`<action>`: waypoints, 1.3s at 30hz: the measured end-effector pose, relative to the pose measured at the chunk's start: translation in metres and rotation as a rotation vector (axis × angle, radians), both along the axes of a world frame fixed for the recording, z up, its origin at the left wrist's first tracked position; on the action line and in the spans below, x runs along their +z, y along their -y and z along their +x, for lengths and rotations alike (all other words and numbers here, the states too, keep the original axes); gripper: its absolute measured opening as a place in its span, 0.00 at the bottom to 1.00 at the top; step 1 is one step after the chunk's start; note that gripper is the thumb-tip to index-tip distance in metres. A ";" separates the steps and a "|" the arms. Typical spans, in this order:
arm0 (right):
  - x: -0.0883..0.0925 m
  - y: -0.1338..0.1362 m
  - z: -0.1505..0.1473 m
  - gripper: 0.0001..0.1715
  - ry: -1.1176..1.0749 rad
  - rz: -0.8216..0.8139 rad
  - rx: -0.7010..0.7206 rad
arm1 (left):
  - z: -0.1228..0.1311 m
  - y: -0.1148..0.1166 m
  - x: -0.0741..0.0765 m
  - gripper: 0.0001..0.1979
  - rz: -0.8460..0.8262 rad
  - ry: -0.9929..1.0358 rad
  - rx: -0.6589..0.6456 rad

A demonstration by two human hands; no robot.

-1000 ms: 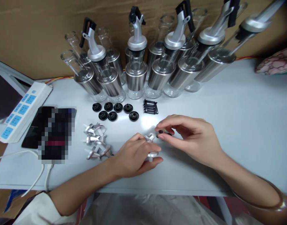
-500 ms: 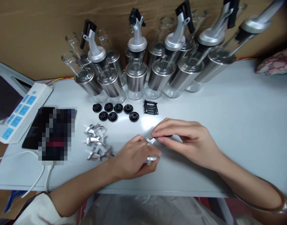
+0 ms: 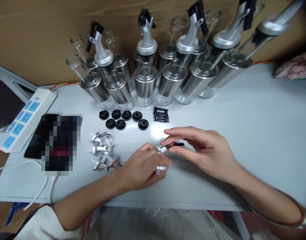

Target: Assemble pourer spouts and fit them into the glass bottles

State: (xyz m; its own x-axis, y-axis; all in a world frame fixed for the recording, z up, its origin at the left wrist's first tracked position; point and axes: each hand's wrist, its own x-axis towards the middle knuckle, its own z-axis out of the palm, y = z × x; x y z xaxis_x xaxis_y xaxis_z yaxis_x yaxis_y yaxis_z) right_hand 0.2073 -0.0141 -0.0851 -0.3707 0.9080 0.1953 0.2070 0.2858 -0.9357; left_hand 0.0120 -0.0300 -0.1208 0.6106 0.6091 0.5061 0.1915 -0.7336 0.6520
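My left hand (image 3: 144,168) is closed around a silver pourer spout (image 3: 162,167), whose round collar and narrow tip stick out past the fingers. A black lever (image 3: 176,144) sits at the spout's tip, pointing right. My right hand (image 3: 205,151) is around this lever with thumb and fingers apart; its thumb tip and a fingertip are close to the lever, and contact is hard to tell. Left of my hands lies a pile of silver pourer spouts (image 3: 103,150). Beyond are several black ribbed stoppers (image 3: 126,115) and a small stack of black levers (image 3: 161,115).
Glass bottles with metal sleeves (image 3: 146,85) stand in rows at the back, several with pourers fitted. On the left lie a power strip (image 3: 25,116), phones (image 3: 35,140) and white cables (image 3: 50,188). A patterned bag (image 3: 295,66) is at the far right.
My right hand's fingers have spread and lifted slightly, uncovering more of the black lever. The left hand keeps its hold on the spout, nearly in the same place.
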 end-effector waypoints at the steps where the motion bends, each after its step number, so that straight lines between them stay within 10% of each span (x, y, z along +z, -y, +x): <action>1: 0.000 0.000 0.000 0.17 0.000 0.002 0.003 | 0.000 0.000 -0.001 0.06 -0.002 -0.008 0.001; 13: 0.003 -0.002 -0.001 0.14 -0.024 -0.084 -0.030 | 0.002 0.002 0.000 0.03 0.009 -0.036 0.005; 24: 0.004 -0.007 -0.002 0.20 -0.191 -0.517 -0.036 | -0.001 0.005 -0.001 0.02 -0.002 -0.077 -0.027; 39: 0.002 -0.007 -0.004 0.17 -0.196 -0.574 0.003 | -0.003 0.004 0.004 0.02 -0.181 -0.075 -0.094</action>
